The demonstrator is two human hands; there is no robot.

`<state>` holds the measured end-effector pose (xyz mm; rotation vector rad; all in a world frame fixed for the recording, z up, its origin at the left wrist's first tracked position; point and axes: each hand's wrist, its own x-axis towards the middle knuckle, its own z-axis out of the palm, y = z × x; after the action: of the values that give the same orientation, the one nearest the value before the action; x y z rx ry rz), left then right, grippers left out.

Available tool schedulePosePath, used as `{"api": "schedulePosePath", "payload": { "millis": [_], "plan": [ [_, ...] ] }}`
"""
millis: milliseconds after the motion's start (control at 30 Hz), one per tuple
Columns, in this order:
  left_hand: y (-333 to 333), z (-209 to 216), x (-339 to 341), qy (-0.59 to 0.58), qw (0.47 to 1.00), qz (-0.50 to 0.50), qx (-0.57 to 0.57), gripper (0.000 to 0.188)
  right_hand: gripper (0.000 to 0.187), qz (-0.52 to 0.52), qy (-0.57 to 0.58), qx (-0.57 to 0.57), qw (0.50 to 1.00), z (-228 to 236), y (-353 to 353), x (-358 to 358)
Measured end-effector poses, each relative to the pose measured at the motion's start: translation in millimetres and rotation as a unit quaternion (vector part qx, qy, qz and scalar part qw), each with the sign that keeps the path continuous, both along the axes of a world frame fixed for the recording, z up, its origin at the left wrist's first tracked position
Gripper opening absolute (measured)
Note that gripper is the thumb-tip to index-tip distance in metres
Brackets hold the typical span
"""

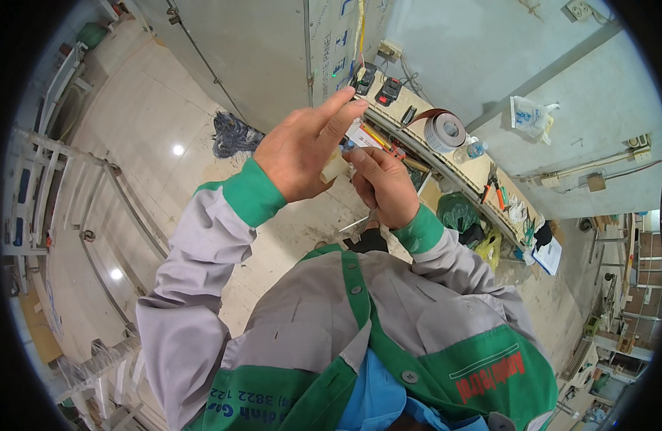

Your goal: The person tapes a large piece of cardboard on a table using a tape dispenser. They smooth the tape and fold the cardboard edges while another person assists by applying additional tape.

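My left hand (pixel 307 147) is raised in front of a wall panel, its fingers stretched toward the upper right. Against its palm side shows a small tan-brown piece (pixel 336 171), thin like paper or card; what grips it is hidden. Close by on the right, my right hand (pixel 383 183) is closed, thumb and fingertips pinched together. A tiny bluish bit shows at those fingertips, too small to name. The two hands are apart, with a narrow gap between them.
A long narrow shelf (pixel 417 108) runs along the right wall, bearing black-and-red battery packs (pixel 390 90), a wide brown-and-grey roll (pixel 444 132), a clear bottle (pixel 476 149) and red-handled pliers (pixel 495 188). Dark crumpled plastic (pixel 234 136) lies on the floor. White metal railings (pixel 86 179) stand left.
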<state>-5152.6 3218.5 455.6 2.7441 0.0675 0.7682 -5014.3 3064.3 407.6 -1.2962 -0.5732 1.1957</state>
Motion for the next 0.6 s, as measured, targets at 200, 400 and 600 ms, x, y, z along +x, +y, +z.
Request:
{"api": "schedulePosePath", "payload": {
  "millis": [200,400,600],
  "plan": [
    [3.0,-1.7,-3.1,0.028,0.999,0.01,0.017,0.104,0.043,0.009,0.015,0.02,1.0,3.2,-1.5,0.4],
    [5.8,0.4,-3.9,0.06,0.998,0.025,0.004,0.105,0.043,0.035,-0.012,0.024,0.999,3.6,-3.7,0.7],
    [8.3,0.8,-4.0,0.062,0.998,0.011,0.018,0.105,0.037,0.057,0.084,-0.033,0.994,2.5,1.8,6.3]
  ]
}}
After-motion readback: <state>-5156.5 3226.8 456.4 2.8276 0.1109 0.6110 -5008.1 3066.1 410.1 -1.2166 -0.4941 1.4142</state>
